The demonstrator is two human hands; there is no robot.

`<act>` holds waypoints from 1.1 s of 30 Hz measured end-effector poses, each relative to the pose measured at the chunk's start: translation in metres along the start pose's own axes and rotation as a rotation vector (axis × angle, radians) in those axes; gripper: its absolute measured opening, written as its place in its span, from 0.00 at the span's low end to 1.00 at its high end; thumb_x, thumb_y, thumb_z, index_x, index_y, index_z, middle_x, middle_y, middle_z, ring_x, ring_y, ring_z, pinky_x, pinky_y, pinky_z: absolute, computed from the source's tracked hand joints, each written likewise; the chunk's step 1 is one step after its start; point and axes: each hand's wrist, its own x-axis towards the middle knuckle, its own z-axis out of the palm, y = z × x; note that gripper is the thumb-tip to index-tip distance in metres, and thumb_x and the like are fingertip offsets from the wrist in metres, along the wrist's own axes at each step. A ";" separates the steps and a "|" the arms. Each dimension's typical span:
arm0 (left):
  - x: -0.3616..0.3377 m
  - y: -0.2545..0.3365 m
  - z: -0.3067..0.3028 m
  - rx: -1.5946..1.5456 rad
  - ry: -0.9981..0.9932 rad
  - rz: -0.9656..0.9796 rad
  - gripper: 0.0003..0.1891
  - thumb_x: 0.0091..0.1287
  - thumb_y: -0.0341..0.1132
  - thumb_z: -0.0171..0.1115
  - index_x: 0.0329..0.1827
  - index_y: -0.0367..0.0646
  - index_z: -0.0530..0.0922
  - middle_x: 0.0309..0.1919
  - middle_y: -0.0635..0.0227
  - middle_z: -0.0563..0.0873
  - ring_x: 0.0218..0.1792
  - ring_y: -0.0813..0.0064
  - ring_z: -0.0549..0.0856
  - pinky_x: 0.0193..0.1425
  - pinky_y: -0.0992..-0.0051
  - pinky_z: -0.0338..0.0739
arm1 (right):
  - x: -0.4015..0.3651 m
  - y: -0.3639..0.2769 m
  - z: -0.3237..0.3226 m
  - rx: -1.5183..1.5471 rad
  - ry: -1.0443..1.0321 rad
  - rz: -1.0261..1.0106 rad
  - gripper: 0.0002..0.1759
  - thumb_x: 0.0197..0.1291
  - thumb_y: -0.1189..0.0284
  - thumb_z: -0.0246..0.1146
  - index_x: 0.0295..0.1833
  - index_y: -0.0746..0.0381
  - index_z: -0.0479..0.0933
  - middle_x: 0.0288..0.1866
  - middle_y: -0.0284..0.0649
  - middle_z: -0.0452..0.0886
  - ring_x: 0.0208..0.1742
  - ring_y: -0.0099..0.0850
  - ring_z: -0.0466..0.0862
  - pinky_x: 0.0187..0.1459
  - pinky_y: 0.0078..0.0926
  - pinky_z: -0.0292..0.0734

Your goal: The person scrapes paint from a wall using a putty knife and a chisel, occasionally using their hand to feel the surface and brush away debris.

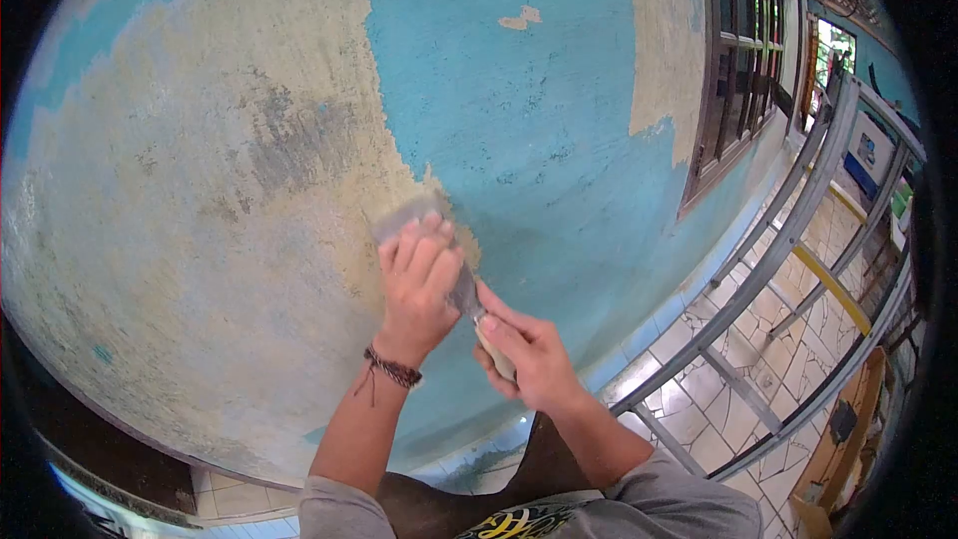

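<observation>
A paint scraper point(465, 291) with a wide metal blade and a pale handle lies against the wall, its blade edge slightly blurred. My right hand point(534, 354) is wrapped round the handle. Higher up, my left hand point(419, 274) presses on the blade with curled fingers, gripping it near its wide end; part of the blade is hidden under them. The blade touches the border between blue paint point(529, 130) and a scraped beige patch point(249, 269). A dark braided bracelet point(394, 367) circles my left wrist.
Metal scaffolding point(768, 265) stands to the right on a floor of irregular tiles point(718, 389). A brown-framed window point(714, 165) with bars is set into the wall at upper right. Near the scaffold's foot sits a cardboard box point(838, 439) with things inside.
</observation>
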 end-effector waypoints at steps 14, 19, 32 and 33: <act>0.027 -0.007 -0.002 0.085 0.059 0.021 0.05 0.56 0.23 0.64 0.31 0.41 0.76 0.45 0.61 0.86 0.56 0.59 0.82 0.60 0.61 0.68 | 0.013 -0.016 0.009 0.039 -0.013 -0.041 0.27 0.75 0.66 0.54 0.76 0.58 0.63 0.27 0.32 0.73 0.18 0.18 0.67 0.16 0.17 0.60; 0.016 -0.004 -0.003 0.022 0.035 0.009 0.05 0.56 0.23 0.64 0.30 0.41 0.76 0.46 0.61 0.86 0.56 0.59 0.83 0.60 0.61 0.68 | 0.006 -0.016 0.009 0.030 -0.001 -0.010 0.27 0.75 0.66 0.54 0.76 0.58 0.63 0.27 0.31 0.73 0.18 0.17 0.68 0.17 0.17 0.61; 0.010 0.000 0.004 -0.018 0.038 0.009 0.06 0.53 0.24 0.65 0.30 0.41 0.76 0.44 0.62 0.86 0.56 0.59 0.83 0.60 0.61 0.68 | 0.002 -0.008 0.006 0.036 0.012 -0.018 0.27 0.75 0.66 0.54 0.76 0.58 0.62 0.27 0.32 0.74 0.17 0.18 0.68 0.17 0.18 0.62; 0.020 -0.004 0.003 -0.014 0.037 0.016 0.06 0.53 0.24 0.65 0.30 0.41 0.76 0.44 0.63 0.86 0.56 0.59 0.83 0.60 0.62 0.68 | 0.006 -0.015 0.007 0.046 0.011 -0.037 0.27 0.75 0.65 0.54 0.76 0.57 0.63 0.27 0.32 0.74 0.17 0.18 0.68 0.17 0.18 0.62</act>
